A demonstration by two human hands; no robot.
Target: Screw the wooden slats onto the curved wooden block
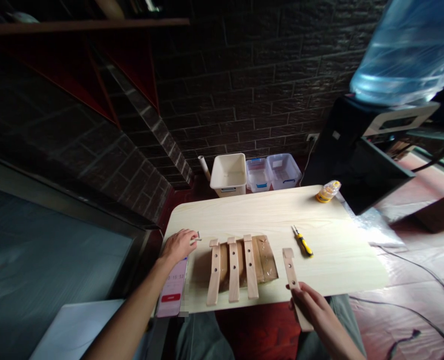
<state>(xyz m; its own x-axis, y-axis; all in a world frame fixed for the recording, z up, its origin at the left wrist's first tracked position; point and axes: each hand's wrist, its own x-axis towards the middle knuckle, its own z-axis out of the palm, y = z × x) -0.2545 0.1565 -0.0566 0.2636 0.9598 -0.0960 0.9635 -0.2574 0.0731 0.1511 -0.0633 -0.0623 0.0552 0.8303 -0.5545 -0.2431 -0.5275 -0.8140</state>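
Note:
My right hand (310, 302) is closed round the lower part of a pale wooden strip (291, 272) with two dark holes and a blocky top end, held over the table's front edge. Three similar wooden strips (233, 267) lie side by side across a brown cardboard piece (265, 260) in the middle. At the table's left side, my left hand (180, 245) pinches a small, thin light-coloured piece (195, 240), too small to name surely. A yellow and black screwdriver (303, 242) lies to the right of the cardboard.
A phone (172, 292) showing a timer lies under my left forearm. On the pale table (237, 215), a clear and yellow container (328, 191) stands at the back right. Beyond are a cream bin (229, 172), two clear boxes (284, 171) and a water dispenser (342, 145).

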